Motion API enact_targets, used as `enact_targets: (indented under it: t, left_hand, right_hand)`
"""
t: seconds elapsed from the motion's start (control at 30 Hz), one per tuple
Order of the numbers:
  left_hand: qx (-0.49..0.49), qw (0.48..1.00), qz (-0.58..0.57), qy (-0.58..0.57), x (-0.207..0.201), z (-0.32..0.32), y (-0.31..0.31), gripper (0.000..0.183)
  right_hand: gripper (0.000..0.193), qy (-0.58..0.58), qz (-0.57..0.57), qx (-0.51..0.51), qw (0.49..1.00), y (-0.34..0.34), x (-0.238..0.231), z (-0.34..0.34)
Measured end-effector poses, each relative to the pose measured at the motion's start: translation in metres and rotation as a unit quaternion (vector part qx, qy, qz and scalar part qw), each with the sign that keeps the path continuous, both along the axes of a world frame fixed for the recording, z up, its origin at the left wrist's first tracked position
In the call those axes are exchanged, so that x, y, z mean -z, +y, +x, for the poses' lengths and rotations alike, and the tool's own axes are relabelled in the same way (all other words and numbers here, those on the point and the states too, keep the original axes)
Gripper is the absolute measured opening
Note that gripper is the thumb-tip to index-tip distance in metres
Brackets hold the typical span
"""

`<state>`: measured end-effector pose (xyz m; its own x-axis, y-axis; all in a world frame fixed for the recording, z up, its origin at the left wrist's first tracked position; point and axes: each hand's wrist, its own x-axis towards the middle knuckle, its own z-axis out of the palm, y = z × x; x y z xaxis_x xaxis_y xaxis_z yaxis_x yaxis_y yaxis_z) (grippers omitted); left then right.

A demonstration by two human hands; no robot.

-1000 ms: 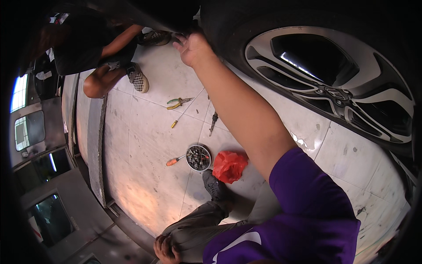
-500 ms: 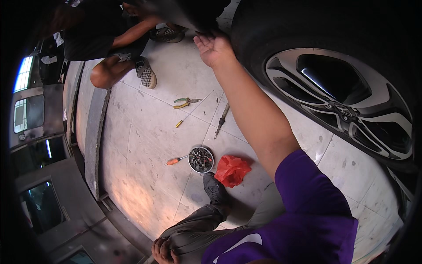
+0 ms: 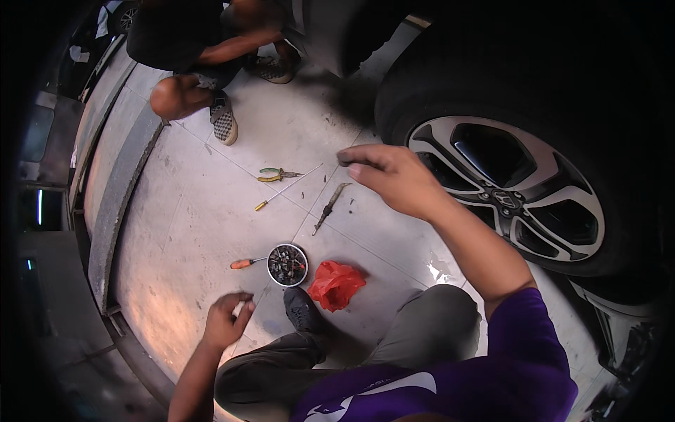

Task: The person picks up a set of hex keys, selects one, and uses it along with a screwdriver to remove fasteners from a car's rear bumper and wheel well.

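Note:
My right hand [image 3: 394, 176] hovers over the floor beside the car wheel [image 3: 506, 197], its fingers bent toward the thumb. Something small and dark shows at the fingertips, too unclear to name. Lower left, my left hand [image 3: 228, 318] hangs with loosely curled fingers and the thumb apart, nothing visible in it. Nearest to it are an orange-handled screwdriver [image 3: 242, 264] and a round bowl [image 3: 271, 276] full of small dark fasteners, the screwdriver's tip against the bowl. A crumpled red plastic bag [image 3: 336, 285] lies right of the bowl.
Green-and-yellow pliers [image 3: 271, 174], a long yellow-handled screwdriver [image 3: 262, 206] and a slim dark tool [image 3: 329, 209] lie on the tiled floor. Another person [image 3: 176, 98] crouches at the upper left. A raised ledge [image 3: 123, 190] runs along the left.
My right hand has come back from under the dark car part toward me. My left hand has left my knee and lifted forward. The view has shifted.

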<state>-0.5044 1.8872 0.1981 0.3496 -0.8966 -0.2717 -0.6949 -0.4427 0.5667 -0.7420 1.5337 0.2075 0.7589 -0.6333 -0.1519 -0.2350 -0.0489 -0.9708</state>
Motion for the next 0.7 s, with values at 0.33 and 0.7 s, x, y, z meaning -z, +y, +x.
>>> enact_targets:
  t: [0.33,0.7]
  left_hand:
    - [-0.240,0.715,-0.250,0.608,0.108,-0.022,-0.292,0.053]
    - [-0.185,0.441,-0.312,0.821,0.095,-0.054,-0.436,0.068]
  right_hand:
    - [0.058,0.544,-0.627,0.066,0.554,0.002,-0.214,-0.112]
    - [0.094,0.587,-0.614,-0.004,0.528,-0.038,-0.197,-0.146]
